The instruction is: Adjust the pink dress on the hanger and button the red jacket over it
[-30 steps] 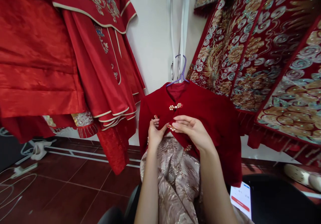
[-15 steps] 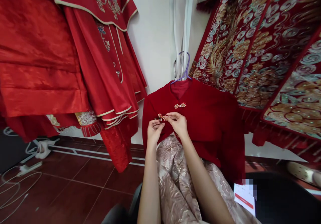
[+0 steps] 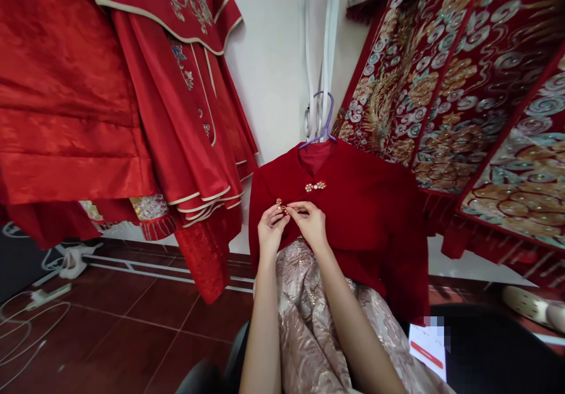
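A dark red jacket (image 3: 362, 217) hangs on a purple hanger (image 3: 327, 128) in front of me. Near its collar, an ornate gold-and-pearl clasp (image 3: 315, 187) is fastened across the front opening. Lower down, my left hand (image 3: 271, 226) pinches one side of a second decorative clasp (image 3: 279, 202). My right hand (image 3: 309, 220) has thumb and forefinger closed on the clasp's other side, the fingertips of both hands almost meeting. Fingers partly cover the clasp, so whether its halves are joined is hidden. Below the jacket spreads shiny beige patterned fabric (image 3: 300, 300).
Red garments (image 3: 185, 117) hang at the left, and a heavily embroidered gown (image 3: 459, 94) at the right. A lit phone (image 3: 426, 350) lies on a black seat (image 3: 489, 347). White cables (image 3: 26, 335) and pale shoes (image 3: 74, 263) are on the tiled floor at left.
Both hands stay at the second clasp. My right fingertips have shifted slightly down and left, closer to my left fingers, and the clasp has turned a little.
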`<state>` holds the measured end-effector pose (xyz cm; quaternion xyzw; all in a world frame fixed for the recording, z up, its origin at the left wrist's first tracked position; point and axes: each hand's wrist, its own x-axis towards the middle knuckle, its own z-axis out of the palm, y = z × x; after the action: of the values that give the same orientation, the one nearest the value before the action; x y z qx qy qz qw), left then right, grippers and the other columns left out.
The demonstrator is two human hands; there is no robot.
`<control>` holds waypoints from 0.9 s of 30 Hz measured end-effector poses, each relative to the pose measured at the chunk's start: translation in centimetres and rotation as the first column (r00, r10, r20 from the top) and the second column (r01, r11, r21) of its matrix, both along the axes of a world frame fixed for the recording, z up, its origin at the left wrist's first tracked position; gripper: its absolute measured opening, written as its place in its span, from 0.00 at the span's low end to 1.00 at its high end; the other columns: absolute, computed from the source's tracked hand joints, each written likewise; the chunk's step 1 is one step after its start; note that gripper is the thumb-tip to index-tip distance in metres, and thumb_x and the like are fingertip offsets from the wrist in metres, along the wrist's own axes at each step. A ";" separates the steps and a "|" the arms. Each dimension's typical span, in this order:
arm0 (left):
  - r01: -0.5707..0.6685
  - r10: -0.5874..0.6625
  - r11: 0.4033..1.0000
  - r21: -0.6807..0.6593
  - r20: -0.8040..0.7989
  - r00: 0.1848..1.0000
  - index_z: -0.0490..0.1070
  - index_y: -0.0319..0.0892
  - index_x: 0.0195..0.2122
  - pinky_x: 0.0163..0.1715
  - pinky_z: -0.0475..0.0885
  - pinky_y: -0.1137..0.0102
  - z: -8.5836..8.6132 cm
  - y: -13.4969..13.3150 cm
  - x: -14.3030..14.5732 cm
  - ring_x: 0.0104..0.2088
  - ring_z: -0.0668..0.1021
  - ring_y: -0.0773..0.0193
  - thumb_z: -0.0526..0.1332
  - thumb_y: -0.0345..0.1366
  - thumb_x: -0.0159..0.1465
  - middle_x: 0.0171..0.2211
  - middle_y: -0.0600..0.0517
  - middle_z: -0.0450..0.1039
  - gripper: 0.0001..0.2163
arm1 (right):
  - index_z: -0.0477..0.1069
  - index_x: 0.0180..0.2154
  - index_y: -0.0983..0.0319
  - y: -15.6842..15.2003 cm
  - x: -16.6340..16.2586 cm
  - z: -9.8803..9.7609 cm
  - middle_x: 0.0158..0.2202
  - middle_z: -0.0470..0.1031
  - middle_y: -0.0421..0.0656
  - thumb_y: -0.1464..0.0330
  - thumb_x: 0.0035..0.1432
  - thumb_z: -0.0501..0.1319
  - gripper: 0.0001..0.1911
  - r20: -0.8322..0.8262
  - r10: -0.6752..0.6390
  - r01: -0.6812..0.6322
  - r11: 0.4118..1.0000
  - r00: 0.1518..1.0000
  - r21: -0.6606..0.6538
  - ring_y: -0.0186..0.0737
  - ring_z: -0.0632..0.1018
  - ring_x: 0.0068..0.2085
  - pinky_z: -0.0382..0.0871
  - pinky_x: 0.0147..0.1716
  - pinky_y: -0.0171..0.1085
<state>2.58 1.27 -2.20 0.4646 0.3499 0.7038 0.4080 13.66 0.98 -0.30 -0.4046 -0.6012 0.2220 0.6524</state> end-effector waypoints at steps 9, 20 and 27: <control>-0.014 0.015 1.000 0.025 -0.054 0.998 0.73 0.37 0.44 0.49 0.71 0.63 0.0 0.0 -0.1 0.42 0.78 0.61 0.69 0.35 0.48 0.43 0.43 0.76 0.21 | 0.77 0.36 0.63 -0.2 0.1 0.1 0.36 0.76 0.45 0.61 0.53 0.62 0.13 -0.024 0.044 -0.044 0.999 0.999 0.000 0.36 0.77 0.34 0.76 0.34 0.34; -0.137 0.154 0.986 0.098 -0.195 0.969 0.77 0.37 0.39 0.46 0.73 0.63 0.3 0.1 -0.2 0.40 0.80 0.59 0.65 0.37 0.55 0.40 0.44 0.79 0.12 | 0.77 0.36 0.62 -0.1 -0.2 0.0 0.38 0.76 0.46 0.60 0.53 0.61 0.13 -0.011 0.025 -0.025 1.000 1.000 -0.004 0.36 0.77 0.34 0.75 0.34 0.33; -0.180 0.209 0.975 0.130 -0.265 0.941 0.77 0.38 0.38 0.42 0.74 0.65 0.4 0.1 -0.1 0.36 0.80 0.61 0.64 0.37 0.56 0.37 0.45 0.79 0.11 | 0.76 0.36 0.61 -0.1 -0.5 -0.1 0.37 0.74 0.45 0.62 0.55 0.60 0.11 0.005 -0.024 0.024 0.999 1.000 0.034 0.36 0.76 0.35 0.75 0.34 0.33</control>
<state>2.50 1.36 -1.77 0.5422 0.4107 0.6859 0.2586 13.15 0.93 -0.44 -0.4013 -0.6017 0.2027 0.6602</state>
